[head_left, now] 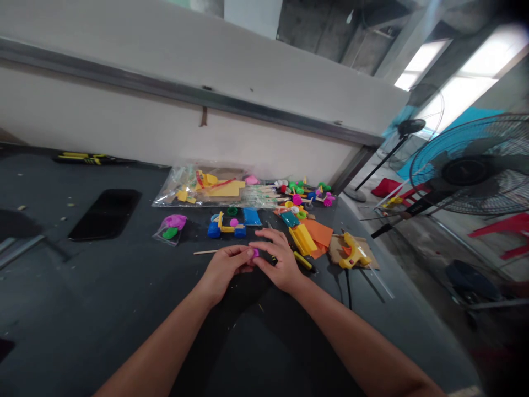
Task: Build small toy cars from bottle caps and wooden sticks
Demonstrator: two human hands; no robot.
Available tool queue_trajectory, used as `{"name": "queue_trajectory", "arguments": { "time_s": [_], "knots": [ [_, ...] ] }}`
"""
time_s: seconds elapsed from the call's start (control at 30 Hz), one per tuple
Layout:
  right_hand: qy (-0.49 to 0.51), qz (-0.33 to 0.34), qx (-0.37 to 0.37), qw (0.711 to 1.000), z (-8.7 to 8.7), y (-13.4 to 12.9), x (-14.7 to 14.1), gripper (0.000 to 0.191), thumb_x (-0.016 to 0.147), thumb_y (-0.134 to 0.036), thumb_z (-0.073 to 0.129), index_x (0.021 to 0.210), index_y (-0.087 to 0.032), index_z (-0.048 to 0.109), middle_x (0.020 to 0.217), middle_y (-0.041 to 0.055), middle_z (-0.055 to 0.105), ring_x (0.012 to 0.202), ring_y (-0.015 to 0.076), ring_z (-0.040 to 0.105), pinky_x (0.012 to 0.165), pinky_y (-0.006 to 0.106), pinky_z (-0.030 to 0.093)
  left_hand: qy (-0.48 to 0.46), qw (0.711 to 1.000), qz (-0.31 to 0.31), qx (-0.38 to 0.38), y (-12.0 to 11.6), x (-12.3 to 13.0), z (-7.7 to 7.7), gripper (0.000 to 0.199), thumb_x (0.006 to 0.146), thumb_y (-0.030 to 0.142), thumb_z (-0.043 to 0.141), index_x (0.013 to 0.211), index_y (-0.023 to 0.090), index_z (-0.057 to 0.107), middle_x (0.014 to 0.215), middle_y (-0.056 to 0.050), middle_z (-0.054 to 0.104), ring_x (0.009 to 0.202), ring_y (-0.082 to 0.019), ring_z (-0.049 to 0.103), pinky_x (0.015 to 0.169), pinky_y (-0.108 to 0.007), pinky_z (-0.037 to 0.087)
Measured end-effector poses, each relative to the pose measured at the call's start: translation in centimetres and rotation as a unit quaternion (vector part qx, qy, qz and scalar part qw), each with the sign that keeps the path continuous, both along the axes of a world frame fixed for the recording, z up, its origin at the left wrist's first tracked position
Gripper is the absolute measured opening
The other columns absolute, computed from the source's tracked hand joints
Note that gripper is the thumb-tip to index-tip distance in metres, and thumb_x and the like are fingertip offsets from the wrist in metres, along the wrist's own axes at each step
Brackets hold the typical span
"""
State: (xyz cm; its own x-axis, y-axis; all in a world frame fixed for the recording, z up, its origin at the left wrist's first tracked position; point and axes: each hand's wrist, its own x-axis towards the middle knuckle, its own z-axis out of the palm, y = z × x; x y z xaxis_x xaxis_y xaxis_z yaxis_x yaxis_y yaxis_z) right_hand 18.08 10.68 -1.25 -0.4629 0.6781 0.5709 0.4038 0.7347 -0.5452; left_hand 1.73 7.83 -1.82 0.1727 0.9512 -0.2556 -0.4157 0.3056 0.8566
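Both hands meet over the dark table around a small purple lump of what looks like modelling clay point(255, 253). My left hand point(225, 270) is closed, pinching the lump between thumb and fingers. The thumb and index finger of my right hand point(281, 262) curve around its other side, while the remaining fingers stay stretched out. A thin wooden stick point(205, 252) sticks out left of my left hand; whether the hand grips it cannot be seen. Just beyond stands a small toy with blue wheels, a yellow frame point(220, 223) and a pink ball point(233, 223).
A clay bag point(170, 226) and a phone point(105, 214) lie left. Behind is a plastic bag with yellow pieces point(223, 187). Colourful small parts point(296, 199), yellow blocks point(303, 239), orange sheets point(318, 234), a cutter point(303, 261) and a yellow glue gun point(354, 252) lie right.
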Motion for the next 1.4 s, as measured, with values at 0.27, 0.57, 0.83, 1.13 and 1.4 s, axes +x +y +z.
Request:
{"name": "queue_trajectory", "arguments": {
  "time_s": [0.27, 0.57, 0.83, 1.13, 1.4],
  "knots": [
    [-0.065, 0.023, 0.008, 0.998, -0.05, -0.57, 0.05, 0.048, 0.086, -0.036, 0.049, 0.133, -0.029, 0.041, 0.141, 0.0058, 0.037, 0.129, 0.0249, 0.033, 0.105, 0.049, 0.029, -0.063, 0.995, 0.060, -0.039, 0.03, -0.11, 0.17, 0.019, 0.067, 0.028, 0.074, 0.077, 0.013, 0.069, 0.068, -0.003, 0.067, 0.064, -0.011, 0.059, 0.066, -0.024, 0.049],
    [-0.121, 0.036, -0.014, 0.992, 0.27, -0.80, 0.00, 0.060, 0.089, -0.046, 0.039, 0.142, -0.023, 0.025, 0.149, 0.0075, 0.022, 0.136, 0.0253, 0.020, 0.109, 0.048, 0.021, -0.064, 0.993, 0.084, -0.049, 0.20, -0.09, 0.22, 0.021, 0.064, 0.026, 0.076, 0.078, 0.012, 0.069, 0.068, -0.003, 0.066, 0.063, -0.010, 0.058, 0.063, -0.022, 0.049],
    [-0.159, 0.041, -0.018, 0.986, 0.37, -0.90, -0.14, 0.066, 0.089, -0.055, 0.030, 0.144, -0.022, 0.015, 0.152, 0.0076, 0.011, 0.138, 0.0263, 0.013, 0.110, 0.049, 0.019, -0.079, 0.992, 0.088, -0.043, 0.27, -0.13, -0.15, 0.022, 0.065, 0.025, 0.076, 0.081, 0.012, 0.069, 0.071, -0.003, 0.066, 0.065, -0.010, 0.059, 0.063, -0.021, 0.050],
    [-0.174, 0.038, -0.014, 0.984, 0.40, -0.94, -0.09, 0.066, 0.089, -0.056, 0.028, 0.144, -0.021, 0.017, 0.152, 0.0082, 0.008, 0.139, 0.0266, 0.010, 0.111, 0.048, 0.017, -0.095, 0.990, 0.092, -0.050, 0.15, -0.04, -0.02, 0.020, 0.065, 0.023, 0.076, 0.079, 0.012, 0.069, 0.068, -0.003, 0.066, 0.064, -0.011, 0.060, 0.061, -0.021, 0.051],
    [-0.188, 0.029, -0.003, 0.982, 0.40, -0.97, -0.19, 0.065, 0.089, -0.054, 0.032, 0.144, -0.023, 0.016, 0.152, 0.0072, 0.009, 0.138, 0.0275, 0.010, 0.110, 0.050, 0.018, -0.096, 0.989, 0.098, -0.057, 0.10, 0.05, 0.25, 0.019, 0.064, 0.021, 0.076, 0.078, 0.012, 0.070, 0.069, -0.003, 0.066, 0.064, -0.011, 0.060, 0.062, -0.021, 0.051]
  ]
}}
